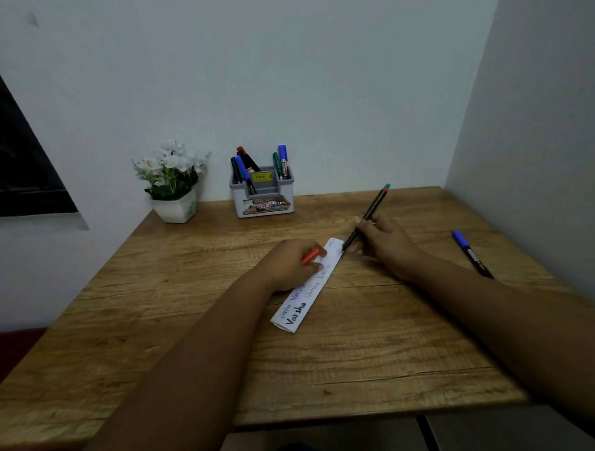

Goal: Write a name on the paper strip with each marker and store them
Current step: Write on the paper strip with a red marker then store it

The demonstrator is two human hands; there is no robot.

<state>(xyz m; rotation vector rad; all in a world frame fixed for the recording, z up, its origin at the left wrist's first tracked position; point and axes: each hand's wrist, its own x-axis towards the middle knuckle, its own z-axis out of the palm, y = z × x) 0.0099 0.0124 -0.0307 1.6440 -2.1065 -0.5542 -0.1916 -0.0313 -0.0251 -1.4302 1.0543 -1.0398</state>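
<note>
A white paper strip (302, 304) lies slanted in the middle of the wooden desk (191, 313), with a name written on it several times in different inks. My left hand (290, 264) rests on the strip and grips a red cap (310, 256). My right hand (381, 242) holds a thin black marker (373, 207) with a red and green end, its tip at the strip's far end. A blue-capped marker (469, 251) lies on the desk to the right. The white holder (265, 197) at the back holds several markers.
A white pot of artificial white flowers (171, 182) stands at the back left of the desk. Walls close in behind and on the right. A dark window is at the left.
</note>
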